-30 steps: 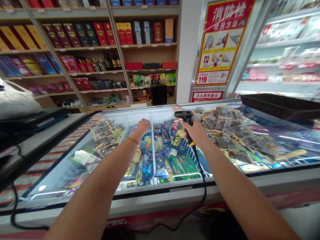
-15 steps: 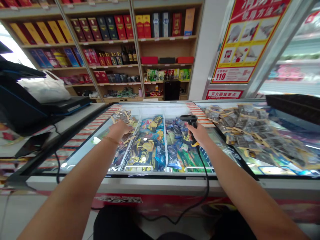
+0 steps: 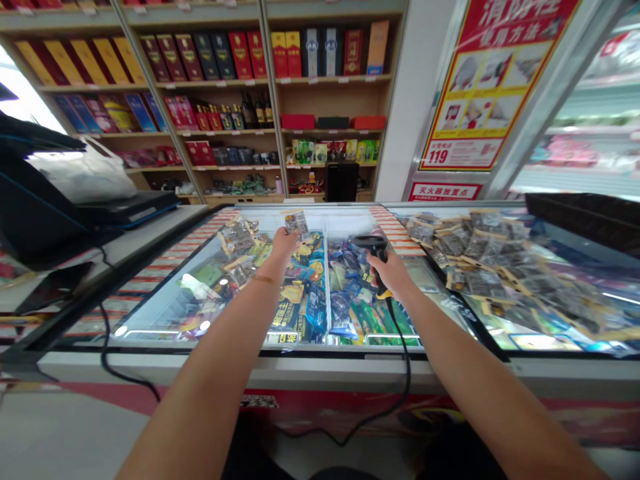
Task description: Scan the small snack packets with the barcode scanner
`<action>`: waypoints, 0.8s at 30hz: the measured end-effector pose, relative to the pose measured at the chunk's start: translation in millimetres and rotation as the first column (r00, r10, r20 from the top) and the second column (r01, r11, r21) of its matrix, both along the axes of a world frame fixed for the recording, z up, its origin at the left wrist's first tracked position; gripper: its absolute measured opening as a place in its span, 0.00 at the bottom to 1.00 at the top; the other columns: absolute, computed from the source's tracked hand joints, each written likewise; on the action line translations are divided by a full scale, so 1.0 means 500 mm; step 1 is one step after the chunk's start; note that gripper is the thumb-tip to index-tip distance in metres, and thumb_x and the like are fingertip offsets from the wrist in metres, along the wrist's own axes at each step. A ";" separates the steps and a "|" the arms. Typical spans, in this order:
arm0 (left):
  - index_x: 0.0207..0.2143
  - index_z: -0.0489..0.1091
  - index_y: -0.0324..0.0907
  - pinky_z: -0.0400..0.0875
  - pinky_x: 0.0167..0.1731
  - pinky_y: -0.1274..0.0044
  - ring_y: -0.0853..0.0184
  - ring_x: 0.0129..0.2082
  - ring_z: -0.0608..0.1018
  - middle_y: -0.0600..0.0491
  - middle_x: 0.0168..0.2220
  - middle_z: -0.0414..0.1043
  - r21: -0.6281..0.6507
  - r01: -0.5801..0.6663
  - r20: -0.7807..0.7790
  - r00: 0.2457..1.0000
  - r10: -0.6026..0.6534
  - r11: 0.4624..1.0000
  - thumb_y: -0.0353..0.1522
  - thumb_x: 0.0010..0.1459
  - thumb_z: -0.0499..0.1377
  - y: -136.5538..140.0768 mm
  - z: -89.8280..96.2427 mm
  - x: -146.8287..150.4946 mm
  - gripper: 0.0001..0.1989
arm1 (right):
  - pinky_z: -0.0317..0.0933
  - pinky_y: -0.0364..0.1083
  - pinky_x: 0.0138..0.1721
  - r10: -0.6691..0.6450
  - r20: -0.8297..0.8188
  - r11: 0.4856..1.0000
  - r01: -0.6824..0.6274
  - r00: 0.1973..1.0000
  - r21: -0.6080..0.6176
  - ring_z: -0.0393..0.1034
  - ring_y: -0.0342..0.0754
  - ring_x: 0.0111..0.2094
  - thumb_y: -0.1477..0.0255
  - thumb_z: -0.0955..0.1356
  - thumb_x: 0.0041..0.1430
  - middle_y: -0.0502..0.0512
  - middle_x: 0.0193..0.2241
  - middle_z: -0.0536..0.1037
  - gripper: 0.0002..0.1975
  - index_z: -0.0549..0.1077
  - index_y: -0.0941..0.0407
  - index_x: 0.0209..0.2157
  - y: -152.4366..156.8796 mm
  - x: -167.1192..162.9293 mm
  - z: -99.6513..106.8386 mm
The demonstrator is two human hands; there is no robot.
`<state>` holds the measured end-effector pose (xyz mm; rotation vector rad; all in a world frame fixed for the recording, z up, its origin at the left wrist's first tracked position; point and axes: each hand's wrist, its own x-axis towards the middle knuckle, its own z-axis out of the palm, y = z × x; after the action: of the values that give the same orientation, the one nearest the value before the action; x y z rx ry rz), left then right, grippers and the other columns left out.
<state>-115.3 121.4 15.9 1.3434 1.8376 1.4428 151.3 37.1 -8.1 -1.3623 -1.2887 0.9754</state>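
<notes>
My left hand (image 3: pixel 283 241) pinches a small snack packet (image 3: pixel 295 221), held up just past my fingertips, above the open chest freezer (image 3: pixel 320 360). My right hand (image 3: pixel 393 273), just to the right, grips a black barcode scanner (image 3: pixel 371 245), head aimed toward the pkt. More packets (image 3: pixel 480 260) lie on the freezer's glass lid at right.

Boxes (image 3: pixel 310 50) lined the shelves (image 3: pixel 330 79); a red poster (image 3: pixel 493 80) hung right; a till (image 3: pixel 45 207) sat left.
</notes>
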 end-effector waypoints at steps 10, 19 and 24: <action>0.36 0.76 0.39 0.71 0.39 0.74 0.60 0.39 0.80 0.48 0.34 0.80 0.151 0.106 0.082 0.989 -0.119 0.983 0.32 0.52 0.58 0.034 -0.096 0.116 0.11 | 0.59 0.41 0.16 0.084 0.078 0.996 -0.086 0.993 0.013 0.66 0.42 0.13 0.64 0.68 0.57 0.43 0.20 0.69 0.11 0.66 0.55 0.35 -0.015 -0.013 -0.002; 0.39 0.76 0.39 0.72 0.43 0.73 0.61 0.41 0.79 0.47 0.37 0.80 0.184 0.143 0.142 0.975 -0.170 0.973 0.32 0.52 0.57 0.045 -0.116 0.110 0.13 | 0.62 0.41 0.18 0.177 0.165 0.984 -0.179 0.970 -0.005 0.67 0.42 0.14 0.65 0.69 0.58 0.45 0.20 0.71 0.10 0.65 0.55 0.34 -0.043 -0.033 0.014; 0.41 0.76 0.39 0.72 0.44 0.72 0.60 0.43 0.79 0.47 0.39 0.80 0.180 0.143 0.101 0.981 -0.163 0.973 0.31 0.53 0.58 0.044 -0.116 0.107 0.13 | 0.61 0.41 0.18 0.183 0.156 0.983 -0.185 0.971 -0.005 0.67 0.42 0.14 0.65 0.69 0.59 0.45 0.20 0.71 0.10 0.64 0.55 0.32 -0.042 -0.035 0.012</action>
<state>-61.7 143.4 -42.1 1.4170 1.5309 1.5901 134.0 16.0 -2.1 -1.3506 -1.5580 1.0019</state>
